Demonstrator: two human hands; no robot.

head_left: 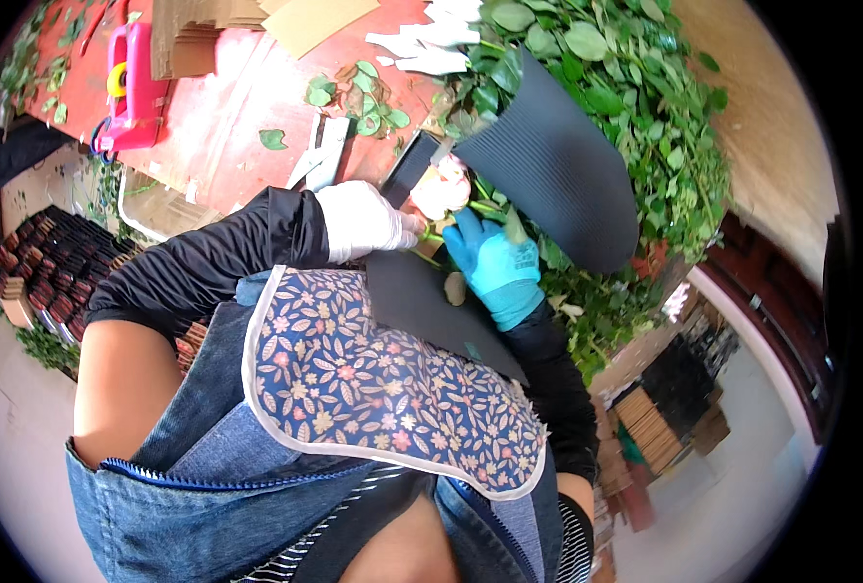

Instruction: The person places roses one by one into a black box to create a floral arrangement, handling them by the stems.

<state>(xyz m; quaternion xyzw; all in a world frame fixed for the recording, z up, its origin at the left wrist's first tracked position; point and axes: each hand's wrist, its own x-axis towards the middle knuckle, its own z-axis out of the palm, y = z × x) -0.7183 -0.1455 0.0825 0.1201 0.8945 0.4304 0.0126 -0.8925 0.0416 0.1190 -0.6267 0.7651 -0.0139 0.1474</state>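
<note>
A pale pink rose lies right in front of me at the table's near edge. My left hand, in a white glove, is closed with its fingertips pinching a green stem below the bloom. Close beside it, my right hand in a blue-green glove has its fingers bent around the rose's stem and leaves. A curved black ribbed sheet stands just beyond the right hand. Under both hands a flat dark sheet lies against my flowered apron.
Cut greenery is heaped at the right. On the red table are a pink tape dispenser, folded cardboard, a white-and-grey metal tool, a dark block and loose leaves. White glove-like shapes lie at the back.
</note>
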